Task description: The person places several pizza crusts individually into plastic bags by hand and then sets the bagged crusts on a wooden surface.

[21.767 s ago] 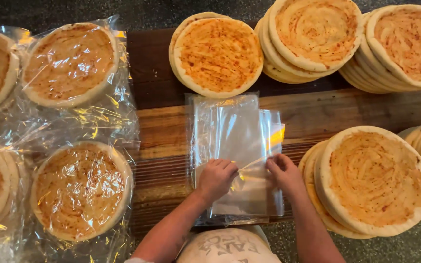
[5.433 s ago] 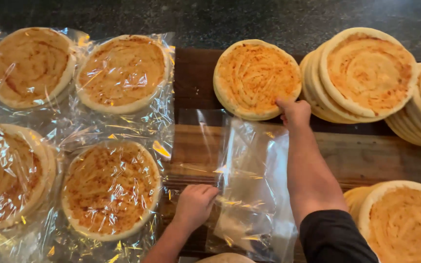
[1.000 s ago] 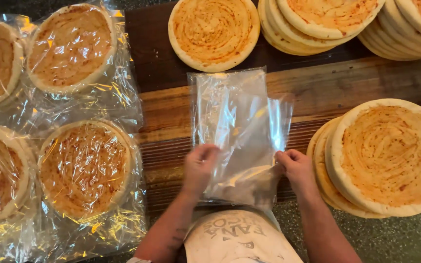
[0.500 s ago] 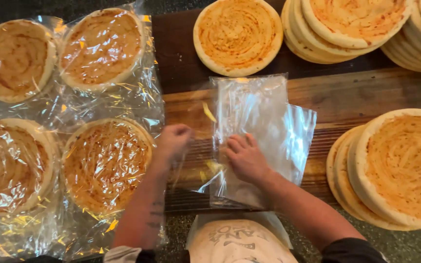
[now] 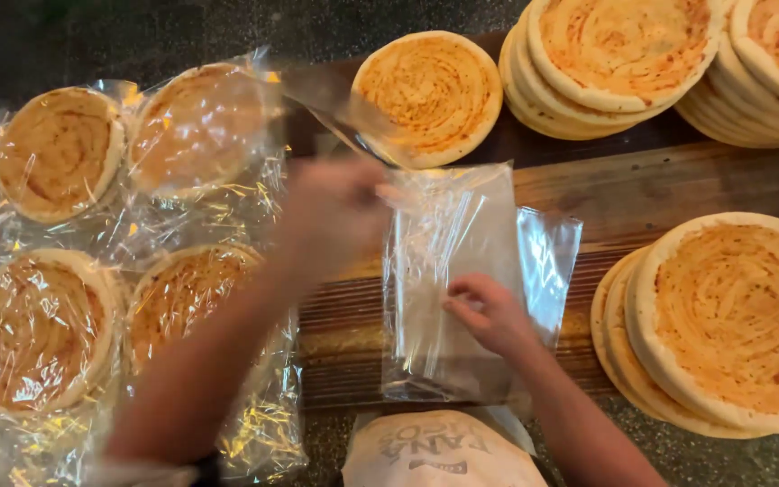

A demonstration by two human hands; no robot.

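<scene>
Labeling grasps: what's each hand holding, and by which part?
Left hand, blurred, lifts one clear plastic bag by its near edge. Right hand holds nothing; it presses flat on the bag stack.

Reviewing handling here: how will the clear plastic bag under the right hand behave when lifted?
The clear plastic bag looks thin and crinkled, so probably floppy and light. Its glossy film seems slippery; the right hand pins the stack.

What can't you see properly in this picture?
Head view:
- Left hand: motion-blurred; its grip on the lifted clear bag is unclear.
- Stack of clear bags under the right hand: number untellable.
- Top-right flatbread stacks: cut off by the edge.
- Wrapped flatbreads: glare hides detail.
</scene>
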